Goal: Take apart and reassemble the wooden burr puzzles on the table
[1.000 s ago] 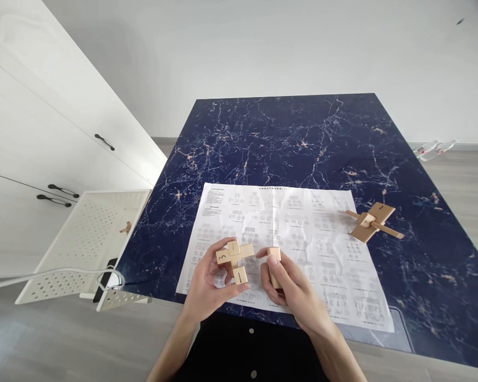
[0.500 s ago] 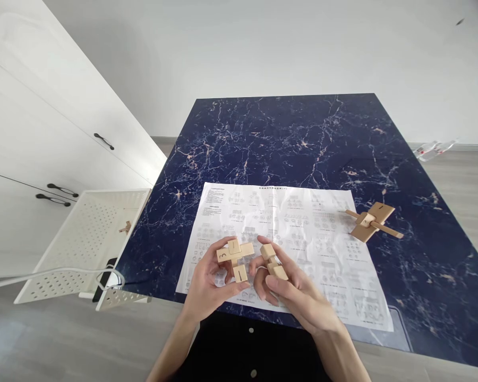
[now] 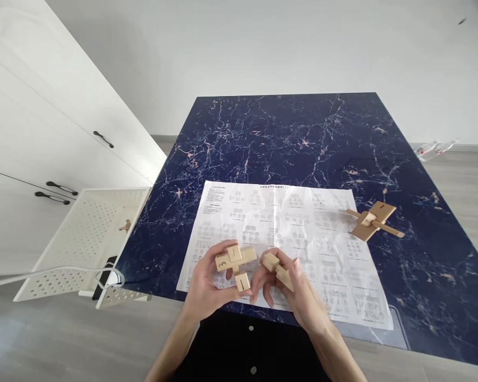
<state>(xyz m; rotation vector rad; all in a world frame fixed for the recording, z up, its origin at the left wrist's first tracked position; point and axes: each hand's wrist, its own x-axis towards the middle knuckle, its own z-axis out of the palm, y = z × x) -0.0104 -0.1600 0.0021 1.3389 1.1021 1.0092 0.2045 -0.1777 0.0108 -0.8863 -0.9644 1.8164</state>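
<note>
Interlocked wooden puzzle pieces (image 3: 242,257), marked with numbers such as 3 and 1, are gripped between the thumb and fingers of my left hand (image 3: 207,281). Just to the right, my right hand (image 3: 302,292) holds a single notched wooden puzzle piece (image 3: 282,275) against its fingers, apart from the left-hand pieces. Part of that notched piece is hidden by the thumb. Below both hands lies a creased white instruction sheet (image 3: 295,239) printed with rows of small diagrams.
A crossed wooden puzzle assembly (image 3: 370,220) rests at the sheet's right edge on the dark blue marbled table (image 3: 263,138). Left of the table are a white perforated basket (image 3: 79,212) with a small wooden piece (image 3: 125,225) inside, and a white cable (image 3: 56,272).
The notched piece has turned in my right hand, whose thumb has lifted and fingers shifted. My left hand has tilted its joined pieces slightly.
</note>
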